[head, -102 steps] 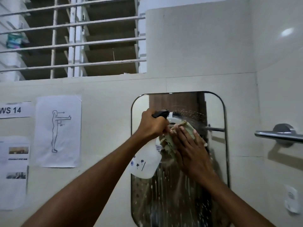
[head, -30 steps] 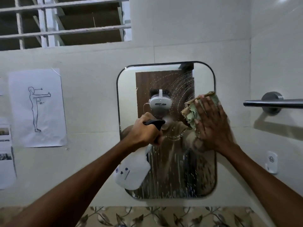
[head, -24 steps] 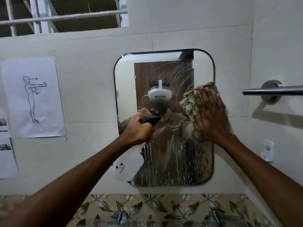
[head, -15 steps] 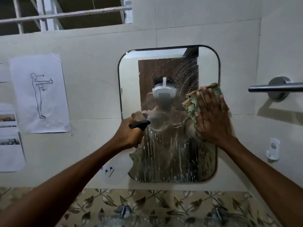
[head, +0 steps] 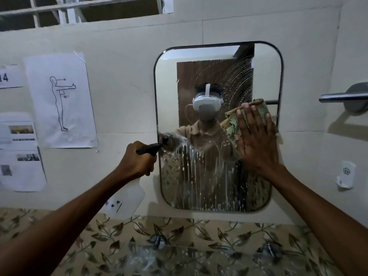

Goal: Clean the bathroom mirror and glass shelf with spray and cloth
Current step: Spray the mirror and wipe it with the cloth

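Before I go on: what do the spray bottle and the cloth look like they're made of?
Spray bottle: seemingly translucent white plastic, matte, with a black plastic trigger head; the left hand grips it. Cloth: soft woven fabric, greenish and tan, crumpled in folds, probably absorbent; the right hand presses it flat against the mirror.

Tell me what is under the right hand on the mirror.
A folded greenish cloth lies under the right hand, pressed flat against the mirror. The glass behind the cloth is covered.
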